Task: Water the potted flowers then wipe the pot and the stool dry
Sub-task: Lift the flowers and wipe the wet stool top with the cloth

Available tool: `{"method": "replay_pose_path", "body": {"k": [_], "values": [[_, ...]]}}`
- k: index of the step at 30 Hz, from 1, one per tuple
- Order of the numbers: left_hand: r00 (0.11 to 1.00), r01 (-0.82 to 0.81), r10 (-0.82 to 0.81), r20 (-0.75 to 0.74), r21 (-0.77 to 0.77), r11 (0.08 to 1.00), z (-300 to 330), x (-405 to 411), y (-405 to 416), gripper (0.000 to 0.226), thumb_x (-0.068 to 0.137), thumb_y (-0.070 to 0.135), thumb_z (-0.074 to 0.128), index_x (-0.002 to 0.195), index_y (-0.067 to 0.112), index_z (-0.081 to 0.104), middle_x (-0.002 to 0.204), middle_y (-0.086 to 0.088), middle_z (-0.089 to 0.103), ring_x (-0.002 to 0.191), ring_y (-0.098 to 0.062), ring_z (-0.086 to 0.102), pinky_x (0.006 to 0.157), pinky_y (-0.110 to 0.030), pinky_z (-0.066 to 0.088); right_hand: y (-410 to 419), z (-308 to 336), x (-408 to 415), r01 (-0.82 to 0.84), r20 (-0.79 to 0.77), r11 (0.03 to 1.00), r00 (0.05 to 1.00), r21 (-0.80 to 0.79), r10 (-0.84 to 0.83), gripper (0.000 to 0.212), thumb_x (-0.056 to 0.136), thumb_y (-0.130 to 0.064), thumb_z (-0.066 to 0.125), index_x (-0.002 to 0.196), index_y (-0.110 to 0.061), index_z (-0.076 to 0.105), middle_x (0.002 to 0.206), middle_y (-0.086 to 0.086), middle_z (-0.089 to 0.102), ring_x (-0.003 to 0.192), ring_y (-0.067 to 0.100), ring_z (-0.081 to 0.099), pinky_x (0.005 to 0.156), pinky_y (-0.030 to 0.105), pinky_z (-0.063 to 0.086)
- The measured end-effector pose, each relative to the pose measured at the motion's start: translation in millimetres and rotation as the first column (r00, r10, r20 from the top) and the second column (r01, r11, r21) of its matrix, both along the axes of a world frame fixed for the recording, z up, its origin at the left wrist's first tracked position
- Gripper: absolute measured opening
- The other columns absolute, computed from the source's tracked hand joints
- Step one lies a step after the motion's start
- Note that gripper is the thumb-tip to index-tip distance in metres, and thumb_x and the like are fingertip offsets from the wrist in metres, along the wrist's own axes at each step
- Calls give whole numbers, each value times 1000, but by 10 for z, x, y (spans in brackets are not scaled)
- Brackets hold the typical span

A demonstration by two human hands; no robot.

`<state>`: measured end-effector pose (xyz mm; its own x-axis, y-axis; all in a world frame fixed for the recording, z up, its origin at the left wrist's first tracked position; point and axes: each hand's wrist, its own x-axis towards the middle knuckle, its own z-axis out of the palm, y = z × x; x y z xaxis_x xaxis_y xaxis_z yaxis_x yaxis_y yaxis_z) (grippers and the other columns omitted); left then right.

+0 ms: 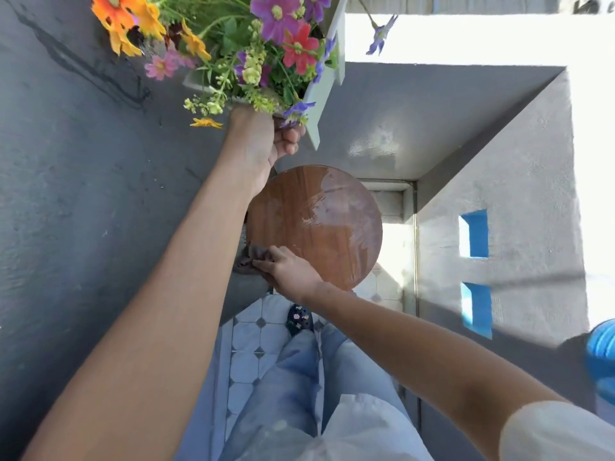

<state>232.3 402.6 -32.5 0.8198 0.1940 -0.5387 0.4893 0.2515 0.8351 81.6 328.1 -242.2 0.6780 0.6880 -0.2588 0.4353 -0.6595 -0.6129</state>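
Observation:
My left hand (266, 141) grips the bottom of a white picket-fence style pot (321, 94) and holds it up above the stool. The pot is full of colourful flowers (253, 44): orange, purple, red, pink. Below it stands a round brown wooden stool (319, 227) with a wet, shiny patch across its right half. My right hand (286, 267) presses a dark brown cloth (248, 259) against the stool's near left edge.
A grey wall (83, 194) runs along the left and a grey parapet with blue openings (476, 234) along the right. A blue container (602, 357) sits at the right edge. White patterned floor tiles (253, 344), my jeans and a shoe lie below the stool.

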Motion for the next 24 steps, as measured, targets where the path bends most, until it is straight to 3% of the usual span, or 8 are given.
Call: {"method": "replay_pose_path", "body": {"k": [3, 6, 9, 12, 14, 15, 19, 24], "values": [[1000, 11, -11, 8, -2, 1000, -2, 27, 3, 37, 92, 2, 23, 80, 3, 58, 66, -12, 57, 47, -12, 48, 43, -20, 38, 316, -5, 151, -73, 19, 997, 997, -6, 73, 46, 95, -9, 55, 140, -20, 55, 124, 11, 49, 112, 31, 47, 81, 44, 55], [1000, 18, -18, 6, -11, 1000, -4, 49, 25, 38, 92, 1, 22, 77, 4, 57, 66, -12, 56, 46, -11, 48, 42, -20, 37, 256, 2, 507, -17, 112, 1000, 994, 0, 17, 50, 94, -7, 56, 141, -24, 54, 121, 7, 49, 110, 28, 48, 84, 43, 55], [1000, 17, -17, 9, -5, 1000, -22, 34, 42, 39, 92, 1, 23, 75, 4, 57, 66, -13, 55, 46, -12, 47, 42, -20, 37, -201, 102, 1077, 212, 144, 977, 968, -15, -208, 47, 96, -6, 50, 142, -19, 53, 120, 12, 51, 111, 33, 52, 91, 40, 47], [1000, -6, 6, 13, -3, 1000, -41, 14, 46, 40, 92, -1, 23, 71, 4, 57, 64, -13, 56, 47, -13, 47, 43, -21, 37, -750, 120, 1485, 497, 154, 867, 855, 32, -496, 41, 96, -13, 47, 134, -24, 60, 102, 2, 53, 96, 25, 59, 82, 28, 42], [1000, -8, 8, 7, -10, 1000, -49, 13, 44, 40, 92, -1, 23, 72, 4, 57, 64, -13, 56, 48, -13, 47, 44, -21, 38, -908, 125, 1522, 544, 116, 836, 828, 74, -549, 46, 96, -8, 43, 135, -24, 59, 82, -11, 47, 84, 19, 57, 74, 34, 48], [1000, -4, 4, 5, -9, 1000, -56, 13, 49, 40, 92, -1, 22, 72, 4, 57, 65, -13, 56, 48, -13, 47, 44, -21, 37, -919, 131, 1507, 558, 119, 827, 819, 67, -562, 46, 95, -5, 42, 134, -22, 60, 82, -10, 49, 82, 20, 57, 73, 35, 49], [1000, 10, -10, 6, -1, 1000, -85, 7, 68, 41, 91, -2, 21, 72, 4, 56, 66, -14, 56, 47, -12, 48, 43, -20, 39, -670, 75, 1376, 599, 172, 800, 792, -29, -586, 42, 88, -2, 50, 125, -13, 66, 118, 18, 56, 100, 37, 58, 82, 38, 47], [1000, 3, -3, 12, 21, 1000, -73, 4, 39, 41, 93, 1, 22, 72, 4, 57, 64, -13, 56, 46, -13, 47, 43, -21, 37, 151, 18, 997, 469, 72, 883, 881, 6, -468, 41, 96, -9, 53, 136, -15, 57, 121, 15, 51, 112, 37, 50, 89, 43, 49]]}}
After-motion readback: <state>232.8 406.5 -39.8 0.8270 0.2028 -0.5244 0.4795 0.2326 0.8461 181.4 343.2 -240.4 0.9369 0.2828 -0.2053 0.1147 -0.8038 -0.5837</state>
